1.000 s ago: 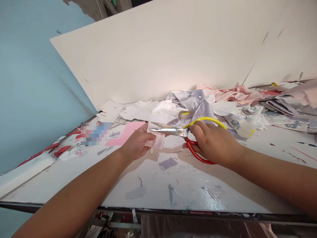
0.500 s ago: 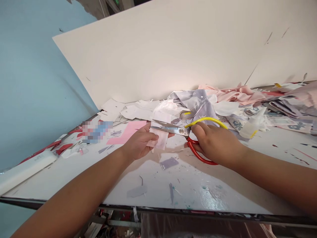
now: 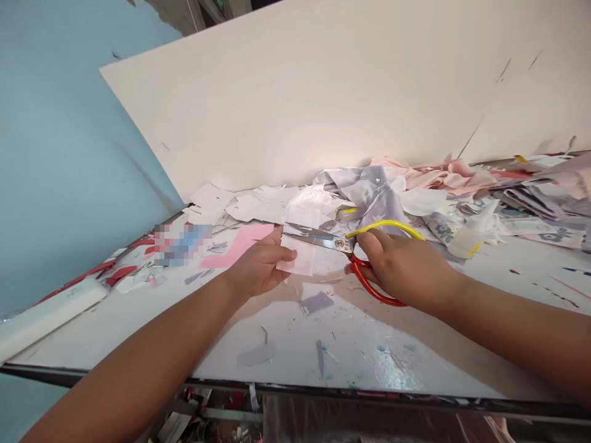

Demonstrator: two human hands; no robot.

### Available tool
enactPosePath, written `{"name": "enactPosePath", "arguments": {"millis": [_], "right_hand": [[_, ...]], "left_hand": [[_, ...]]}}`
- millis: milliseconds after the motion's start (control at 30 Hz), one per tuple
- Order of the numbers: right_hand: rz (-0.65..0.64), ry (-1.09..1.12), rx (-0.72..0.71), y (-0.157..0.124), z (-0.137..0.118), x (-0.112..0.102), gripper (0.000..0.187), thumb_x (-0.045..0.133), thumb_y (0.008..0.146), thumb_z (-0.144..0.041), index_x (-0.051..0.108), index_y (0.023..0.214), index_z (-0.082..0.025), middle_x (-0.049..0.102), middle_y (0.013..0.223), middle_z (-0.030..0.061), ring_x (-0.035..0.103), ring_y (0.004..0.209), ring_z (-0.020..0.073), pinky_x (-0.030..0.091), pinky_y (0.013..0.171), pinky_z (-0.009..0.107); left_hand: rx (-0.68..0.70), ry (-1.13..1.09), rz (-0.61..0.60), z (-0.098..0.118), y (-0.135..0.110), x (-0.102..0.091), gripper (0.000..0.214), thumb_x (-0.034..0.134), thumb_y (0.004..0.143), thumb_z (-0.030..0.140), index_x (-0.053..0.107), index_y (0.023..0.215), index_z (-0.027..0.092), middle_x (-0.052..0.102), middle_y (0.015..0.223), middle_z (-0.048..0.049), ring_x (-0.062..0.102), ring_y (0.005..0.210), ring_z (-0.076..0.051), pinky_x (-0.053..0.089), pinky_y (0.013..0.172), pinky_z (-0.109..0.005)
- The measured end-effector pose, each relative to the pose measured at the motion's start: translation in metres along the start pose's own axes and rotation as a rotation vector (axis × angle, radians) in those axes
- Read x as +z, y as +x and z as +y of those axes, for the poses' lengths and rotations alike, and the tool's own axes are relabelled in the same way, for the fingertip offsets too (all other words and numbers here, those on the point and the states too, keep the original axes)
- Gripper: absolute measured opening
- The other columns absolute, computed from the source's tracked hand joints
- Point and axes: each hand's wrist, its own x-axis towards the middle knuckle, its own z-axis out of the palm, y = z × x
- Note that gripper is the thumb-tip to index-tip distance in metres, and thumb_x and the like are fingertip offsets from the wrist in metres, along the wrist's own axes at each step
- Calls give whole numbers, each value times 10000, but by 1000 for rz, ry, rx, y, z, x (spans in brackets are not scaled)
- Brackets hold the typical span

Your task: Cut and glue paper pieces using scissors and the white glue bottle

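My left hand [image 3: 261,261] pinches a small pale pinkish-white piece of fabric [image 3: 302,257] between thumb and fingers, above the middle of the table. My right hand [image 3: 399,264] is wrapped round the handles of a pair of scissors [image 3: 339,242], one loop yellow and the other red. The blades point left and lie across the fabric, parted by a narrow gap. Behind the blades, more pale cloth hangs together with the white scraps. Under the hands, a small grey-lilac fabric scrap [image 3: 316,303] lies on the table.
A white board [image 3: 323,98] stands along the table's back edge. Heaped before it are lilac cloth [image 3: 364,184], pink cloth [image 3: 443,178] and white scraps [image 3: 252,206]. Pink paper [image 3: 237,246] lies left of my hands. A long white object [image 3: 55,317] sits at the left edge of the table [image 3: 443,351].
The fabric in my left hand now lies flatter, and the left fingertips once showing beyond its right side are out of sight. The scissors have barely moved.
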Motion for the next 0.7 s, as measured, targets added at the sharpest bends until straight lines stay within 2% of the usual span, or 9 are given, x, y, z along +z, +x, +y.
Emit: {"name": "enactPosePath", "arguments": {"millis": [200,300,400,533,700], "right_hand": [[12,-6,6,0,0,-1,337,382,828,-429,512,836,-119,596,688,79,483,453,155,70,430,254],[50,-12,17,-1,0,-3,305,417,814,-414,519,809,-126,595,676,79,488,469,160,77,432,256],[114,-6,12,-2,0,-4,297,431,803,-411,525,807,-129,604,762,96,507,524,167,89,439,258],[183,13,5,-2,0,0,434,379,795,-515,532,828,-110,595,821,119,505,540,176,117,443,261],[287,52,-18,-2,1,4,562,337,763,-617,535,804,-93,579,743,108,493,543,183,172,454,264]], "left_hand": [[18,-70,-53,-1,2,-3,417,505,619,79,543,1025,163,629,901,-59,586,875,-211,423,772,-333],[23,-82,-53,-1,3,-2,450,488,583,66,544,1019,163,626,899,-50,588,841,-193,428,743,-308],[26,-61,-38,0,3,0,507,479,545,58,535,1037,165,627,893,-45,589,814,-192,433,702,-296],[21,-48,-26,-1,3,-2,550,471,541,57,507,1076,179,620,912,-42,592,826,-192,434,692,-291],[17,-69,-37,-1,3,-4,556,469,544,51,496,1082,188,620,941,-45,593,871,-205,433,696,-289]]}}
